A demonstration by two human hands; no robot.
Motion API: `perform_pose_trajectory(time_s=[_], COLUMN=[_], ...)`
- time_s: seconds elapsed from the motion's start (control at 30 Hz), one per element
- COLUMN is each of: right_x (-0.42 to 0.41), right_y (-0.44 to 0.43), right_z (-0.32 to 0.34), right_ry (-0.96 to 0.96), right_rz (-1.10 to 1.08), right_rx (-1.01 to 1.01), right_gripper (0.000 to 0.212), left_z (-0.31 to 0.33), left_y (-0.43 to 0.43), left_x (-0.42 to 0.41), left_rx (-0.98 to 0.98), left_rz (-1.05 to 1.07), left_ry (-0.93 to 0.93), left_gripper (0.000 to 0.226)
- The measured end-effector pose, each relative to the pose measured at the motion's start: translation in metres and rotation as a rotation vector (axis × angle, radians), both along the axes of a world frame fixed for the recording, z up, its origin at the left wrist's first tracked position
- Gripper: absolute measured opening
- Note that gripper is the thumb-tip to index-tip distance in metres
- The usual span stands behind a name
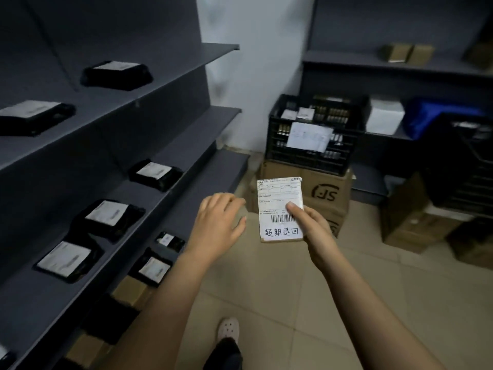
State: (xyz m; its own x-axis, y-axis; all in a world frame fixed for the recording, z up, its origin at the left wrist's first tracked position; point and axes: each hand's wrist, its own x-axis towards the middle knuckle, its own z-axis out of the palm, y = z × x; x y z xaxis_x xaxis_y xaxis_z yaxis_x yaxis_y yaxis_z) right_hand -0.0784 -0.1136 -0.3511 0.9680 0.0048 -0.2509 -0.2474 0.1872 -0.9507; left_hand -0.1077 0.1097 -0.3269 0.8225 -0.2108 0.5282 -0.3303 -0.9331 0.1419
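White parcel label [280, 206] (black barcode, handwriting); grey shelves [170, 145]; black crate [314, 153].

Right hand [317, 231] grips labelled parcel [280, 209]; left hand [217, 222] beside.

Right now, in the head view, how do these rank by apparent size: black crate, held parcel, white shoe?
1. black crate
2. parcel in the right hand, enlarged by nearness to the camera
3. white shoe

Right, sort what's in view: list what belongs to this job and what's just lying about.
Job: labelled parcel, pinched in the right grip; left grip, open beside it.
Lying about: black parcels on the shelves; black crate; cardboard boxes under it; blue bag.
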Motion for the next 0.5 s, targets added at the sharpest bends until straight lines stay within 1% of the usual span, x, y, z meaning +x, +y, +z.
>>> perform_pose_trajectory(time_s=[0.03, 0.13, 0.17, 0.27, 0.4, 0.5], right_x=[0.012, 0.054, 0.071, 0.131, 0.223, 0.288], right_y=[-0.010, -0.033, -0.040, -0.053, -0.064, -0.074], right_z=[-0.001, -0.002, -0.002, 0.004, 0.013, 0.020], right_ry=[0.001, 0.006, 0.003, -0.011, -0.038, -0.030], right_rz=[-0.040, -0.153, -0.190, -0.271, -0.336, -0.355], right_rx=[-0.001, -0.019, -0.027, -0.037, -0.019, -0.053], right_gripper=[0.057, 0.079, 0.082, 0.083, 0.075, 0.080], left_z=[0.001, 0.007, 0.009, 0.016, 0.021, 0.027], left_y=[-0.010, -0.034, -0.041, -0.054, -0.061, -0.067], left_x=[0.017, 0.074, 0.095, 0.165, 0.265, 0.336], left_rx=[-0.007, -0.023, -0.025, -0.014, 0.004, 0.017], left_rz=[-0.032, -0.114, -0.135, -0.188, -0.221, -0.237], left_ry=[-0.013, -0.065, -0.075, -0.076, -0.050, -0.020], left_gripper=[0.033, 0.027, 0.027, 0.028, 0.030, 0.031])
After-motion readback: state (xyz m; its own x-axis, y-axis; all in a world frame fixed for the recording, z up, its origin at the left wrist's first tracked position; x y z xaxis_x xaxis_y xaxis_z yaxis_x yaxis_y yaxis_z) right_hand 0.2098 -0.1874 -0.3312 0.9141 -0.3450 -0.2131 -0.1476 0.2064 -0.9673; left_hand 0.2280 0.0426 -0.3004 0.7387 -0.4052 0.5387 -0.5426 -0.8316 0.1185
